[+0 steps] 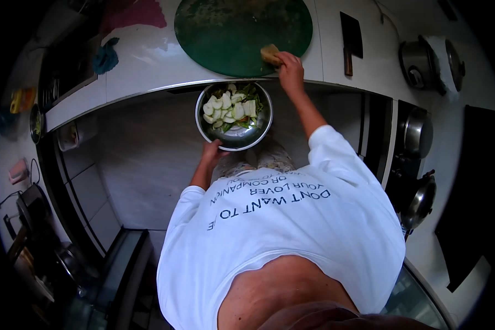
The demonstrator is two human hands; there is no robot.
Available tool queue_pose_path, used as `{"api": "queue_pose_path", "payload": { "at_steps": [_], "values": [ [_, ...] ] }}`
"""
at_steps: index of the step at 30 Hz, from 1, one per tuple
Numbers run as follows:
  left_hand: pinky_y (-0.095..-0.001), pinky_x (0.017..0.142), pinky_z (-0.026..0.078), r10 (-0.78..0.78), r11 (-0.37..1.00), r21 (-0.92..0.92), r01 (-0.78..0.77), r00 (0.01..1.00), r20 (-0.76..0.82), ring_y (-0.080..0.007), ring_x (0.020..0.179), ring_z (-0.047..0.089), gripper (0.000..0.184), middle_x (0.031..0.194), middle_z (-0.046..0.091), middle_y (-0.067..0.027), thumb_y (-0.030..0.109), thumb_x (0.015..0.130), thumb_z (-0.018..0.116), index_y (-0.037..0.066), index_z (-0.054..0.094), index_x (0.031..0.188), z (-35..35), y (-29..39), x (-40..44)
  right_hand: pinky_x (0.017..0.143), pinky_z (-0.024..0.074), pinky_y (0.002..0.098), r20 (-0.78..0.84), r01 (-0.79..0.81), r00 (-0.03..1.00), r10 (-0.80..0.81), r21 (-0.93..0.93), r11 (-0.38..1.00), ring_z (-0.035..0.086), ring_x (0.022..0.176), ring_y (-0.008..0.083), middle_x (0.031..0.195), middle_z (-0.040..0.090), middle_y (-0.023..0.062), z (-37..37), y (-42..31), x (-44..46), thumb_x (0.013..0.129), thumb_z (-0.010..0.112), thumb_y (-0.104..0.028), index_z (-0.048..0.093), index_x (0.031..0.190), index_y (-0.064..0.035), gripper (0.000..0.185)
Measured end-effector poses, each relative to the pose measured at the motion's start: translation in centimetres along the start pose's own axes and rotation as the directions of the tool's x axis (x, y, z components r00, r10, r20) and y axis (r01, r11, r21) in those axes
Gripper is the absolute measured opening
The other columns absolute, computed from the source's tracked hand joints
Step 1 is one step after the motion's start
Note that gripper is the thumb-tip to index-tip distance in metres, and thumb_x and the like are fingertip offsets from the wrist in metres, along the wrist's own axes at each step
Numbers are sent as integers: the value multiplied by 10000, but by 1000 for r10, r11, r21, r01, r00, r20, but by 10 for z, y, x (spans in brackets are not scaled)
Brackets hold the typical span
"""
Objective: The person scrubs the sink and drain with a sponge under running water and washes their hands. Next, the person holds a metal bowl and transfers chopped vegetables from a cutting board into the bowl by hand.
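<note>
My left hand (213,151) grips the near rim of a round metal bowl (202,131). In the bowl lie pale, round vegetable slices (228,105) with green peelings or leaves around them. The bowl is held just below the counter's front edge, in front of my body. My right hand (291,69) is closed on a tan, sponge-like piece (270,55), pressed to the near right edge of a green round cutting board (242,52). Dark wet marks and small bits show on the board.
A cleaver (351,41) lies on the white counter (143,60) right of the board. Farther right stands a rice cooker (418,65). A teal cloth (105,56) and a dark red cloth (132,14) lie on the left. Metal pans (418,133) sit at the right side.
</note>
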State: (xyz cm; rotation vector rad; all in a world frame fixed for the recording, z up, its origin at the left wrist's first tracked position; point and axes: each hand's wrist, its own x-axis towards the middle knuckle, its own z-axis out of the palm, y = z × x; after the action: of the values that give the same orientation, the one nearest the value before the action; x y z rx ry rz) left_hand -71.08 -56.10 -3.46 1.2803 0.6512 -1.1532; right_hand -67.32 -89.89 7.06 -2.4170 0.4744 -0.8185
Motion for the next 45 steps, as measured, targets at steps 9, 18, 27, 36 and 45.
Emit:
{"api": "queue_pose_path", "payload": {
  "at_steps": [9,18,27,36,45],
  "values": [
    [-355,567,572,1,1000,-5,-1,1000,-1,-318,758,632,348,942,576,-212,42,776,455,-110,440,1089,3,-4,0,817,459,346,410,-158,912,27,289,944,573,901,269,925,628,108,-3,-26,-85,648,440,88,644,880,-58,342],
    [-365,632,578,-114,973,-209,101,992,-50,-308,826,615,419,1027,547,-196,53,778,459,-34,386,1181,-12,-47,1,817,459,283,127,-364,931,341,356,861,608,924,197,983,636,113,-20,35,68,753,421,47,620,1015,-60,346],
    [-379,628,584,7,979,-197,-44,982,-188,-320,808,613,419,999,542,-205,19,754,442,-80,378,1156,-32,-55,-20,805,451,351,61,172,981,-182,140,975,583,890,287,981,616,135,91,78,124,686,454,53,627,936,-49,320],
    [-396,646,563,3,941,-336,-37,995,-103,-312,814,612,413,995,556,-189,28,760,462,-37,397,1163,-21,-65,4,798,472,296,757,-630,640,131,420,653,588,908,213,936,629,101,39,-29,-73,733,424,16,629,959,-26,308],
    [-420,696,539,25,833,-553,-34,999,-24,-294,879,592,421,1032,547,-172,15,761,475,-19,402,1174,-40,-93,6,432,391,272,932,-606,293,212,352,-713,519,656,164,819,562,44,105,-40,-12,838,547,-397,539,946,-119,298]
  ]
}}
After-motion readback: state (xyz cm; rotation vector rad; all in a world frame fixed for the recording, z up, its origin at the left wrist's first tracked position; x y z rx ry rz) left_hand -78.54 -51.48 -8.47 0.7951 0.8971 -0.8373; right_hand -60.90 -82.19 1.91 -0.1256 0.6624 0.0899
